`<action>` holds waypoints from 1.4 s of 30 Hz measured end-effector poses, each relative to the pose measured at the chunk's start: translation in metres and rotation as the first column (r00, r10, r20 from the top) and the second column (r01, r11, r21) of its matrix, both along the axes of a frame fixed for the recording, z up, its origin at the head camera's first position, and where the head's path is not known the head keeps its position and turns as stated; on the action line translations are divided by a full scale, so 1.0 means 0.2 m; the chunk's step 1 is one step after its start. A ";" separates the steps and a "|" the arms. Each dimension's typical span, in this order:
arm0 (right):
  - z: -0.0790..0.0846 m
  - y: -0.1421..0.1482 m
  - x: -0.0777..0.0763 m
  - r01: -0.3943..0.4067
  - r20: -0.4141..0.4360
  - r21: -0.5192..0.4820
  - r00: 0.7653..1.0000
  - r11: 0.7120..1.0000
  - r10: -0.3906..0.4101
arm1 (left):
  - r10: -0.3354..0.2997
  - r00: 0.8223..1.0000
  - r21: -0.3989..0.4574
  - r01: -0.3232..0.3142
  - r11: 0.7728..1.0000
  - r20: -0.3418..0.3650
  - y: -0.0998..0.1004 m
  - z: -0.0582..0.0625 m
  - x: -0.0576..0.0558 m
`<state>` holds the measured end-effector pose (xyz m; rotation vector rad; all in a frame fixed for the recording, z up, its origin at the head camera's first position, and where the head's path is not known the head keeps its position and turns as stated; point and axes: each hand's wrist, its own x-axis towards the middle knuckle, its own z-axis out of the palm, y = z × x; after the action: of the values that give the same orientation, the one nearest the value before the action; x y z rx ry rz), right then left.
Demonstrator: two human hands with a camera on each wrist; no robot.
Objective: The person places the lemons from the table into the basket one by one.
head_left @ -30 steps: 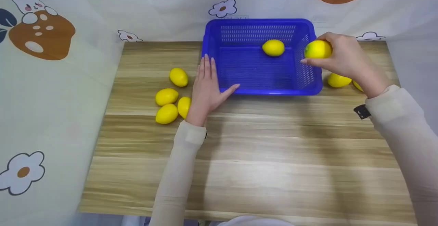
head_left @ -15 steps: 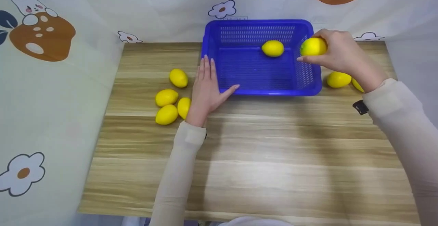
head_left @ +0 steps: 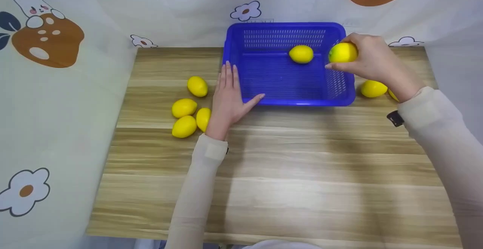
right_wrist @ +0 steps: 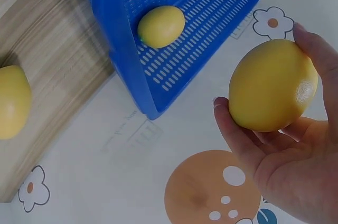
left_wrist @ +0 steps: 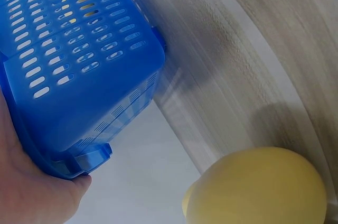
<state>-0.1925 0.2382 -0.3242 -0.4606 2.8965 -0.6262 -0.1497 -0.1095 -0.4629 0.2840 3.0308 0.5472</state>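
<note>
A yellow lemon with a greenish tip is held between the thumb and fingers of my right hand, over the right end of a blue plastic basket. The right wrist view shows the thumb and fingers around this lemon. Inside the basket lies another lemon, toward the back right. My left hand rests along the basket's left front corner, fingers straight and thumb spread onto the front rim. In the left wrist view, part of that hand touches the rim.
Several lemons lie on the wooden table left of the basket, one partly behind my left wrist. Right of the basket sit more lemons, one mostly hidden by my right forearm. A printed cloth hangs behind the basket.
My right hand, with the lemon in its grip, has shifted slightly left, farther over the basket's right rim. My left hand and the other lemons have stayed put.
</note>
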 end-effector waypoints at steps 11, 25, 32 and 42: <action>-0.01 0.00 0.01 0.010 0.049 -0.057 0.999 0.998 -0.007 | 0.000 1.000 0.000 0.000 1.000 0.004 0.00 0.00 0.00; -0.03 0.02 0.01 -0.002 0.024 -0.038 1.000 0.999 0.003 | -0.005 1.000 -0.002 0.005 1.000 0.001 0.00 0.00 0.00; -0.04 0.04 0.03 0.015 0.050 -0.031 0.999 0.999 -0.013 | -0.007 1.000 0.000 0.007 1.000 -0.009 0.00 0.00 0.00; -0.08 0.07 0.07 0.067 0.071 -0.087 0.996 0.994 -0.061 | -0.010 1.000 -0.003 0.010 1.000 -0.006 0.00 0.00 0.00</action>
<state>-0.1783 0.2522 -0.3404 -0.3511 2.8371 -0.7684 -0.1492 -0.1095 -0.4622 0.3011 3.0340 0.5418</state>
